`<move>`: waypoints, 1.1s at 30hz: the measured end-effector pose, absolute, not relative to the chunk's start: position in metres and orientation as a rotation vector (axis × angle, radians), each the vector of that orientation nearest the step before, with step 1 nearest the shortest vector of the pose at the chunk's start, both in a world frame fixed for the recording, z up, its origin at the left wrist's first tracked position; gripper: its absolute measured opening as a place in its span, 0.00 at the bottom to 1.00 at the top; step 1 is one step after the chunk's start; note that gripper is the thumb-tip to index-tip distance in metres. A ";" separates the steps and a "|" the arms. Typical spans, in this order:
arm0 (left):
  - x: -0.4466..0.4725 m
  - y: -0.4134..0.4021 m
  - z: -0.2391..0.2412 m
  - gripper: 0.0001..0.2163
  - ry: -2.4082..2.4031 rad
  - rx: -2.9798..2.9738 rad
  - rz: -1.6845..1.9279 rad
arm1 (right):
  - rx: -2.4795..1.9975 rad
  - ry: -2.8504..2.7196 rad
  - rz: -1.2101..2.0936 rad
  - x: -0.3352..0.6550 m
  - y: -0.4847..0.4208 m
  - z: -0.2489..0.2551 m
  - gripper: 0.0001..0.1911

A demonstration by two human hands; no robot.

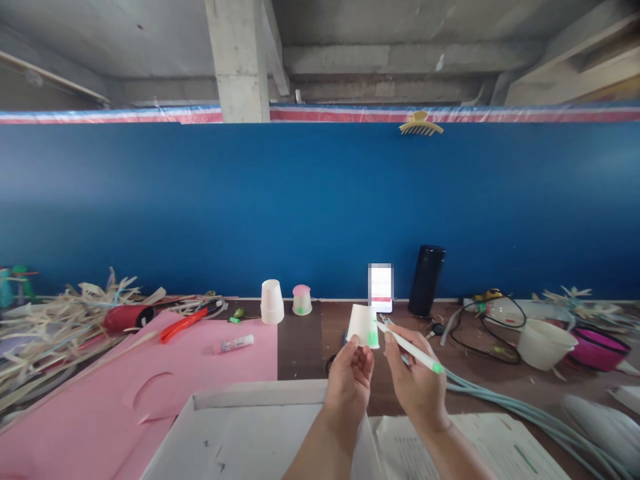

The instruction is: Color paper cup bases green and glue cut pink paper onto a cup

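Note:
A white paper cup [361, 323], upside down, is held by its lower edge in my left hand [350, 373]. One green patch is coloured on the cup's right side. My right hand [417, 377] grips a white marker [415, 350] with a green end, and its tip is at the cup's side near the green patch. Farther back stands a stack of white paper cups [272, 302], upside down. Beside it is a small cup [302, 301] with a pink top and a green patch.
Pink paper [200, 373] covers the left, with a glue stick [237, 343] and red scissors-like handles [184, 325] on it. A white box lid [250, 433] lies in front. Behind stand a phone [381, 287] and a black cylinder [427, 280]. Pale cables [520, 403] cross the right.

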State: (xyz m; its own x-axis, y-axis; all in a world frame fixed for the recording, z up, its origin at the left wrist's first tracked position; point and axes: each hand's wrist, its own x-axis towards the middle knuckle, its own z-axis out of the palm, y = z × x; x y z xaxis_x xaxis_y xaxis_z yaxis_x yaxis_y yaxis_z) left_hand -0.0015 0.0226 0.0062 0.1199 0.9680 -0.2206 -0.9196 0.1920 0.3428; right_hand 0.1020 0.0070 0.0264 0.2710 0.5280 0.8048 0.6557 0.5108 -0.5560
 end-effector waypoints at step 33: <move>0.004 0.023 0.002 0.05 0.409 0.236 1.399 | -1.135 -1.428 -0.189 0.099 0.012 0.029 0.10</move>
